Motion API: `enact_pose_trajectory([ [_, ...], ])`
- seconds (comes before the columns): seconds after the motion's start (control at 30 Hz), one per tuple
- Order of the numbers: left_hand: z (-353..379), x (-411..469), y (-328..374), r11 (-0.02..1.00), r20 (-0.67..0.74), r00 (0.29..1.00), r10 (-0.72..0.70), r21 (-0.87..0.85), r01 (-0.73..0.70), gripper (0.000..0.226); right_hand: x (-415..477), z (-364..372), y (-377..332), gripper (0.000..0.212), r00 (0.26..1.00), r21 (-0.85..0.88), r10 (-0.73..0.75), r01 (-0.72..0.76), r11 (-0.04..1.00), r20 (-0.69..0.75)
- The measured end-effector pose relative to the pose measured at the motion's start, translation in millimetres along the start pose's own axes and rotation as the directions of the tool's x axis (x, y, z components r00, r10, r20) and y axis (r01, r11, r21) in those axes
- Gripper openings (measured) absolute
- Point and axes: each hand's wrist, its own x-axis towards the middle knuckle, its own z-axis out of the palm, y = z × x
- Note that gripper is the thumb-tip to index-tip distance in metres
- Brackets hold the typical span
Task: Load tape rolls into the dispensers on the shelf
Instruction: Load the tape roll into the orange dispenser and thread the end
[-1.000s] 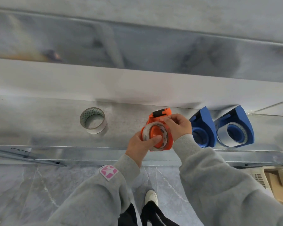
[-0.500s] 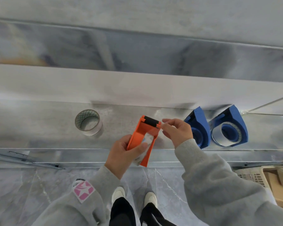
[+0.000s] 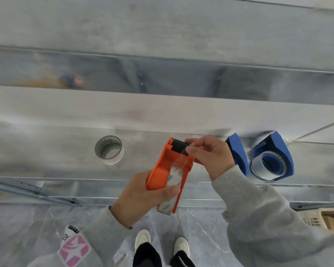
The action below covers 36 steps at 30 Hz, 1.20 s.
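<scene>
An orange tape dispenser (image 3: 162, 170) with a clear tape roll (image 3: 171, 191) inside is held above the metal shelf's front edge by my left hand (image 3: 141, 199), which grips its body. My right hand (image 3: 208, 157) pinches the tape end at the black toothed cutter at the dispenser's top. A loose clear tape roll (image 3: 109, 152) stands on the metal shelf (image 3: 46, 151) to the left. Two blue dispensers stand to the right: the nearer blue dispenser (image 3: 238, 155) is partly behind my right hand, and the far blue dispenser (image 3: 272, 160) carries a clear roll.
A raised metal ledge (image 3: 162, 110) runs behind the shelf. Below the shelf's front edge lies a grey tiled floor (image 3: 27, 228) with my two white shoes (image 3: 143, 239). A beige crate (image 3: 326, 220) sits at the lower right.
The orange dispenser was turned from face-on to edge-on and tilted. My right hand moved from the roll up to the cutter end, where it now pinches the tape.
</scene>
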Motion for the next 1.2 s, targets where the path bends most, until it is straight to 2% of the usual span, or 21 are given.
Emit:
enact_pose_trajectory([
  [0.1,6,-3,6,0.999,0.027,0.999,-0.023,0.035,0.022,0.042,-3,-1,-2,0.016,0.999,-0.072,-0.041,0.040,0.997,-0.008],
  [0.17,11,-6,9,0.997,0.048,0.998,-0.040,0.073,0.036,0.029,-4,-1,-4,0.016,0.999,-0.097,-0.052,0.050,0.994,-0.013],
  [0.23,16,-9,10,0.989,0.019,0.999,-0.026,0.146,0.023,0.028,-6,-2,-7,0.017,0.998,-0.113,-0.054,0.053,0.992,-0.013],
  [0.3,19,-11,10,0.985,-0.006,1.000,-0.015,0.173,0.016,0.016,-8,-3,-10,0.020,0.998,-0.132,-0.059,0.056,0.990,-0.013],
  [0.5,21,-17,10,0.980,0.068,0.998,-0.017,0.198,0.003,0.026,-12,-7,-15,0.024,0.997,-0.170,-0.077,0.071,0.983,-0.028],
  [0.63,20,-18,5,0.948,0.035,0.999,-0.010,0.317,-0.002,0.005,-15,-10,-18,0.013,0.997,-0.194,-0.065,0.055,0.979,-0.045],
  [0.77,22,-20,4,0.943,0.018,0.999,-0.026,0.332,0.019,0.011,-18,-16,-21,0.005,0.995,-0.260,-0.073,0.054,0.964,-0.064],
  [1.07,24,-26,9,0.941,0.026,0.999,-0.027,0.338,0.017,0.007,-17,-28,-20,0.012,0.992,-0.299,-0.117,0.100,0.949,-0.042],
  [1.2,24,-30,13,0.949,0.064,0.997,-0.032,0.316,0.011,0.023,-11,-30,-17,0.011,0.996,-0.258,-0.081,0.067,0.964,-0.045],
])
